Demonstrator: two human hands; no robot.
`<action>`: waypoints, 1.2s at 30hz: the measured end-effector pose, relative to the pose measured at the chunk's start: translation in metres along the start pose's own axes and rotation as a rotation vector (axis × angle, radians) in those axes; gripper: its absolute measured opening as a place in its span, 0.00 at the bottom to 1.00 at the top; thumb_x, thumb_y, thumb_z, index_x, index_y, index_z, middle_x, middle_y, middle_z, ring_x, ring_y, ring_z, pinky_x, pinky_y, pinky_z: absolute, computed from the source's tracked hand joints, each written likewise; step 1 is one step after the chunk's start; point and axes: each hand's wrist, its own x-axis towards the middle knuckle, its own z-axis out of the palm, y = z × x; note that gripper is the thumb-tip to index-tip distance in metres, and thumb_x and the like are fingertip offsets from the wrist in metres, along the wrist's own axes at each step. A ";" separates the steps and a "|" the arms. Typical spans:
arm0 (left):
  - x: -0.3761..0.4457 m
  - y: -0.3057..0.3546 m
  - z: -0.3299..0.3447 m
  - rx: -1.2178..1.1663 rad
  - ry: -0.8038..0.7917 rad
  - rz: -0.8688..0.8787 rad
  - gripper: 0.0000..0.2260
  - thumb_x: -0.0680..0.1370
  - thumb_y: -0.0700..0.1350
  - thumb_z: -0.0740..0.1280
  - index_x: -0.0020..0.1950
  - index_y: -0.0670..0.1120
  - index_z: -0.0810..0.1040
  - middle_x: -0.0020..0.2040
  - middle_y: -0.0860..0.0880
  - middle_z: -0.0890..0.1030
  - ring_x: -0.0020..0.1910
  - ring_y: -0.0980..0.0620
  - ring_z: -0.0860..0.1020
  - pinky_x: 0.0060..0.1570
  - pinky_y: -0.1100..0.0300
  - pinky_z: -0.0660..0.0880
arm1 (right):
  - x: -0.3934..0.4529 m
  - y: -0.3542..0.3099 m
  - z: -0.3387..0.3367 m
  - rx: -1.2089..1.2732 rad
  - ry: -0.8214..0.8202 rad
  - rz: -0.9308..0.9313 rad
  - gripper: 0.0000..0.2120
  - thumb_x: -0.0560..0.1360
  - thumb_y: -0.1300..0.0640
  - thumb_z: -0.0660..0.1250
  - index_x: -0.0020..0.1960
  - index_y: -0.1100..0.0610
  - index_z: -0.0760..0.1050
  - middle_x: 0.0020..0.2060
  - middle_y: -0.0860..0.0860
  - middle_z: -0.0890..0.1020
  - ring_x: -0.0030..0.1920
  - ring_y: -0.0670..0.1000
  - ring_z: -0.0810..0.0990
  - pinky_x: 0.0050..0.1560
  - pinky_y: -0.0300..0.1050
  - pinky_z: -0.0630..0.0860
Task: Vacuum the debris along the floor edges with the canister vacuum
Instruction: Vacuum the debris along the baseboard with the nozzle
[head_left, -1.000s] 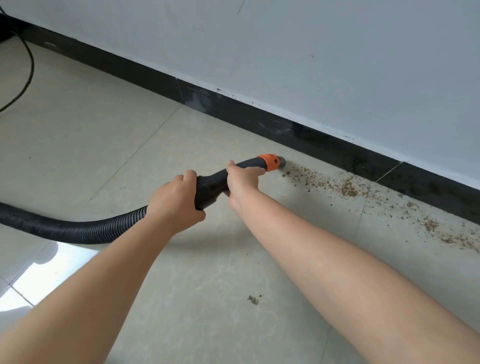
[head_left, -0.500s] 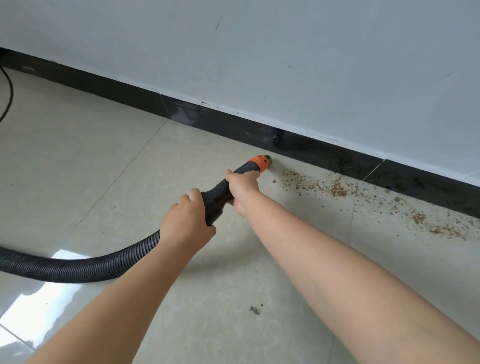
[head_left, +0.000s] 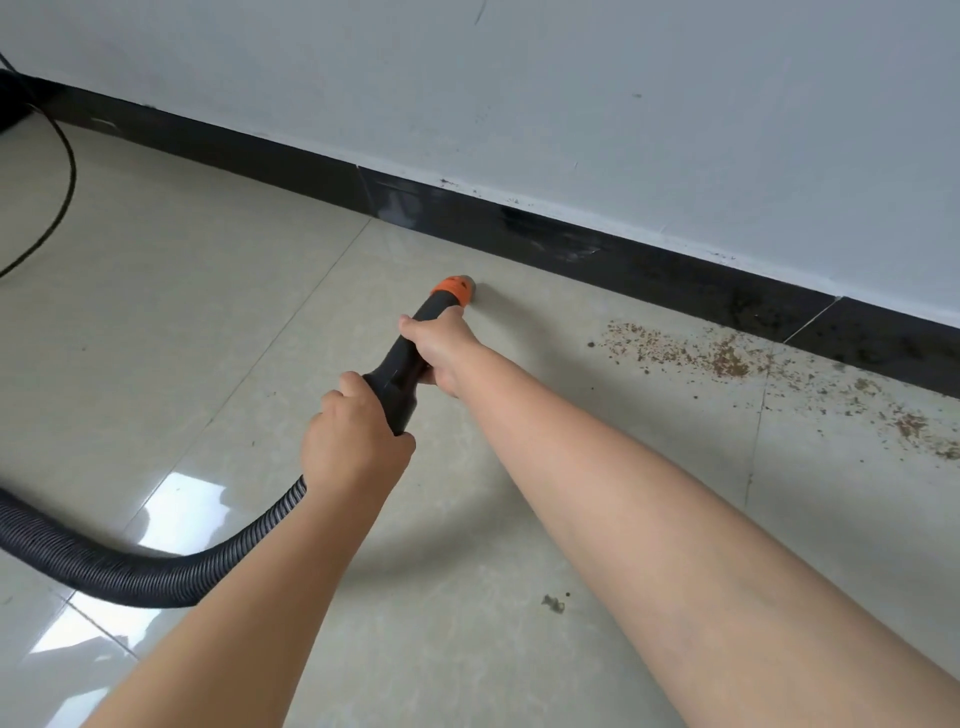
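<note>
A black ribbed vacuum hose (head_left: 130, 566) curves in from the left and ends in a black handle (head_left: 397, 374) with an orange nozzle tip (head_left: 453, 290). My left hand (head_left: 353, 441) grips the handle's rear end where the hose joins. My right hand (head_left: 441, 348) grips the handle further forward, just behind the orange tip. The tip points at the floor a short way in front of the black skirting (head_left: 571, 244). Brown debris (head_left: 691, 351) lies scattered along the skirting, to the right of the tip and apart from it.
A white wall (head_left: 571, 104) rises above the skirting. A thin black cable (head_left: 65, 171) loops over the beige floor tiles (head_left: 182, 312) at far left. A small grey speck of dirt (head_left: 553, 603) lies on the tile between my forearms.
The nozzle tip has swung left, away from the debris patch, and the handle now points more toward the wall. Both hands keep their grip.
</note>
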 end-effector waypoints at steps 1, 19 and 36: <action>0.002 -0.001 0.001 0.000 0.003 -0.001 0.18 0.71 0.42 0.68 0.55 0.39 0.64 0.51 0.41 0.73 0.43 0.42 0.72 0.38 0.56 0.67 | 0.001 -0.001 0.002 -0.008 0.005 -0.004 0.33 0.79 0.56 0.62 0.76 0.57 0.46 0.65 0.58 0.70 0.62 0.59 0.73 0.56 0.56 0.77; 0.012 0.011 -0.001 0.117 -0.140 0.359 0.19 0.70 0.43 0.69 0.56 0.42 0.64 0.45 0.47 0.70 0.40 0.45 0.70 0.36 0.57 0.65 | -0.022 0.018 -0.052 0.186 0.299 0.041 0.36 0.78 0.54 0.63 0.77 0.54 0.43 0.63 0.57 0.72 0.60 0.59 0.75 0.55 0.55 0.78; 0.022 -0.003 -0.024 0.127 -0.259 0.385 0.21 0.68 0.44 0.70 0.56 0.44 0.66 0.40 0.49 0.73 0.41 0.46 0.74 0.32 0.59 0.68 | -0.032 0.018 -0.031 0.202 0.402 0.104 0.35 0.76 0.51 0.65 0.75 0.56 0.49 0.64 0.58 0.72 0.61 0.60 0.74 0.59 0.54 0.75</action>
